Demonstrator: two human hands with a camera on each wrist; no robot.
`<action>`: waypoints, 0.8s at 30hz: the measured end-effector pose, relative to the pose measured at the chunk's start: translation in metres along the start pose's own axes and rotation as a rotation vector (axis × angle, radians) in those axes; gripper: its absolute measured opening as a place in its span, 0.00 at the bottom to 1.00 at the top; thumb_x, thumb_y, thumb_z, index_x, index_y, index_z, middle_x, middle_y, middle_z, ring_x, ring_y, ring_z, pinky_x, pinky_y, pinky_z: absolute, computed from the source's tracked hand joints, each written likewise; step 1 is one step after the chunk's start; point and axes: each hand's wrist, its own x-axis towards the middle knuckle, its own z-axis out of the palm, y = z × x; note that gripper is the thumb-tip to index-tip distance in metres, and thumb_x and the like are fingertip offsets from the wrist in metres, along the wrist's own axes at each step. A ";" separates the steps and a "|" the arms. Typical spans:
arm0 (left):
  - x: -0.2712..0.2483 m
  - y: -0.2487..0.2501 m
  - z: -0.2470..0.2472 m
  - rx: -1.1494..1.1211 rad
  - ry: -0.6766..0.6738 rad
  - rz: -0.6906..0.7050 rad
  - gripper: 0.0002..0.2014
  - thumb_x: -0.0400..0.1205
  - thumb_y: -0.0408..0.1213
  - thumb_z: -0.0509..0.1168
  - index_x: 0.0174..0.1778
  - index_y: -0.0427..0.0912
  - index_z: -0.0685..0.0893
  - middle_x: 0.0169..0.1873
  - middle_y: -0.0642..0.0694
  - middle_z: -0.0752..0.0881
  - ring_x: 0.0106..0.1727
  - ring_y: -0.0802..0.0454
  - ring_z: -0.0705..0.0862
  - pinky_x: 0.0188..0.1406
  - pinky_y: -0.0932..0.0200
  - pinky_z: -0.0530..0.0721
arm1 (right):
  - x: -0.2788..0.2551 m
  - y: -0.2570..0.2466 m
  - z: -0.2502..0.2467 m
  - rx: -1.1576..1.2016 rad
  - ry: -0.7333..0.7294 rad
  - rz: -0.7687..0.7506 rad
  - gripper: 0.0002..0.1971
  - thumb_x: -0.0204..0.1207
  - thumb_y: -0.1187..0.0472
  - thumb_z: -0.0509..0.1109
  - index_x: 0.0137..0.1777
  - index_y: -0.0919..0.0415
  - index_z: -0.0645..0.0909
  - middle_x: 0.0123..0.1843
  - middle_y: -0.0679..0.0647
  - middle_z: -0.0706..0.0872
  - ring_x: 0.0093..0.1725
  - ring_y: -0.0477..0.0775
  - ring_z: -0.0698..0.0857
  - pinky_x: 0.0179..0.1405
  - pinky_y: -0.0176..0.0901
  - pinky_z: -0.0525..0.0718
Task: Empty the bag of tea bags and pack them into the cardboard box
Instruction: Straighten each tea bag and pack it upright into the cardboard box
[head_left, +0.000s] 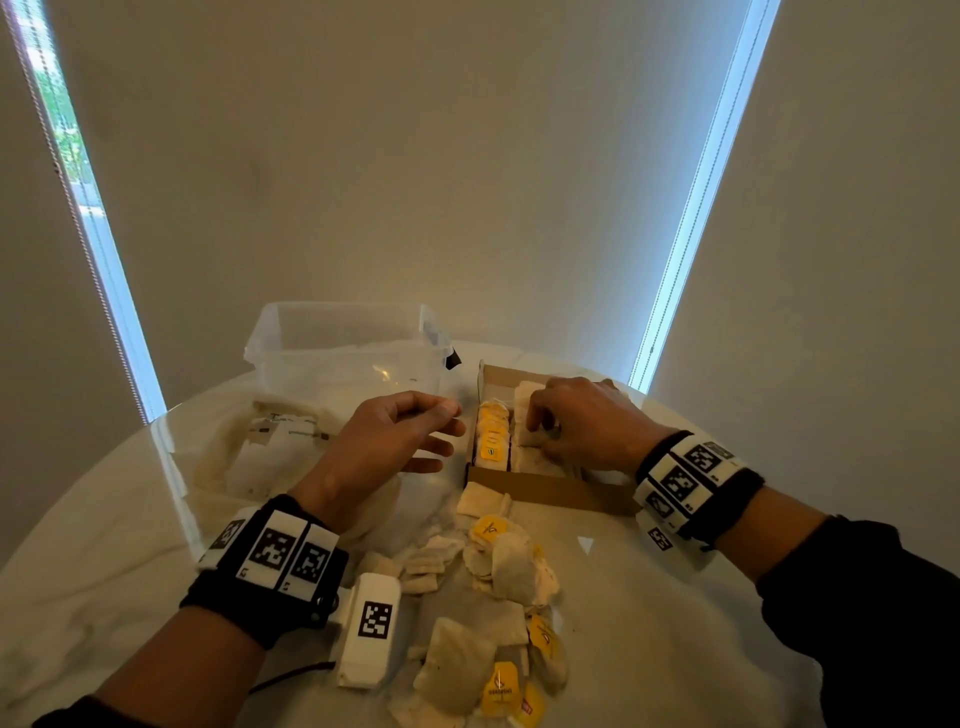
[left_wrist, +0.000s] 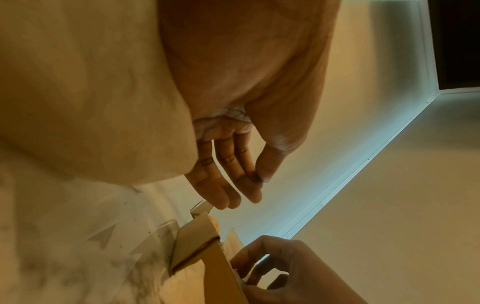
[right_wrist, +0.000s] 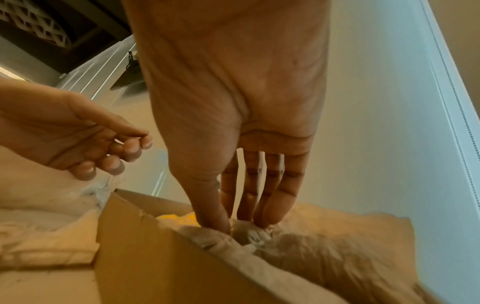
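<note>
An open cardboard box (head_left: 550, 493) lies on the table at centre right, with a row of yellow-tagged tea bags (head_left: 491, 431) along its left side. My right hand (head_left: 537, 434) reaches down into the box (right_wrist: 145, 257). Its thumb and fingertips (right_wrist: 270, 218) pinch a tea bag (right_wrist: 249, 233) among the packed ones. My left hand (head_left: 441, 421) hovers just left of the box, holding nothing, fingers loosely curled with the thumb touching a fingertip (right_wrist: 145, 142). A loose pile of tea bags (head_left: 498, 582) lies on the table in front of the box.
The limp whitish bag (head_left: 260, 452) lies at the left on the white table. Behind it stands a clear plastic tub (head_left: 337, 353). Window blinds close off the back, and the round table edge curves near the box's far side.
</note>
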 end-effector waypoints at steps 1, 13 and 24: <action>0.000 0.000 0.000 0.001 -0.001 -0.001 0.12 0.90 0.46 0.69 0.61 0.45 0.93 0.52 0.49 0.96 0.54 0.49 0.95 0.50 0.56 0.93 | 0.001 0.000 0.000 0.014 0.003 -0.001 0.10 0.82 0.51 0.79 0.60 0.47 0.87 0.56 0.44 0.86 0.52 0.45 0.84 0.50 0.36 0.81; 0.001 -0.002 0.000 0.009 -0.004 -0.001 0.12 0.90 0.48 0.69 0.61 0.46 0.93 0.52 0.51 0.96 0.53 0.51 0.95 0.50 0.56 0.93 | 0.000 0.007 -0.004 0.161 0.033 0.002 0.10 0.81 0.46 0.79 0.56 0.47 0.88 0.49 0.41 0.89 0.47 0.43 0.87 0.49 0.39 0.89; 0.002 -0.002 0.000 0.011 0.002 -0.005 0.13 0.90 0.48 0.70 0.61 0.45 0.93 0.51 0.51 0.96 0.53 0.51 0.95 0.49 0.56 0.93 | 0.000 0.011 -0.008 0.184 0.063 0.029 0.07 0.81 0.52 0.80 0.57 0.48 0.90 0.51 0.43 0.90 0.49 0.43 0.87 0.56 0.44 0.90</action>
